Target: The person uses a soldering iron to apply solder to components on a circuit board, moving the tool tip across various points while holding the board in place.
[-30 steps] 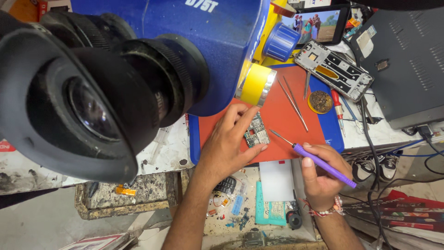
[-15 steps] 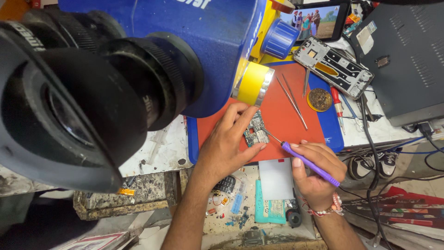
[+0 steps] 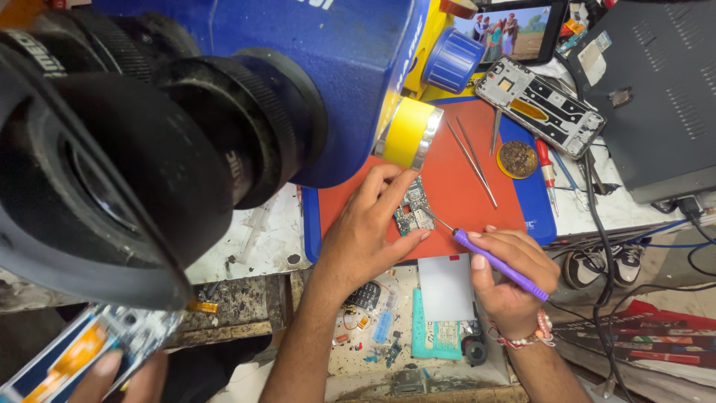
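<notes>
A small green circuit board (image 3: 409,209) lies on the red work mat (image 3: 477,201) under the microscope's yellow lens ring (image 3: 408,133). My left hand (image 3: 365,231) pins the board, with fingers at its top and bottom edges. My right hand (image 3: 511,272) grips a purple-handled tool (image 3: 498,263) whose thin metal tip touches the board's right side.
A big blue microscope with black eyepieces (image 3: 149,142) fills the upper left. Tweezers (image 3: 470,157), a round solder tin (image 3: 517,159), an opened phone frame (image 3: 541,104) and a lit phone screen (image 3: 514,26) lie beyond the mat. Another person's hand holds a phone (image 3: 89,358) at lower left.
My right hand has moved the purple tool up and left, bringing its tip onto the board. My left hand stays on the board.
</notes>
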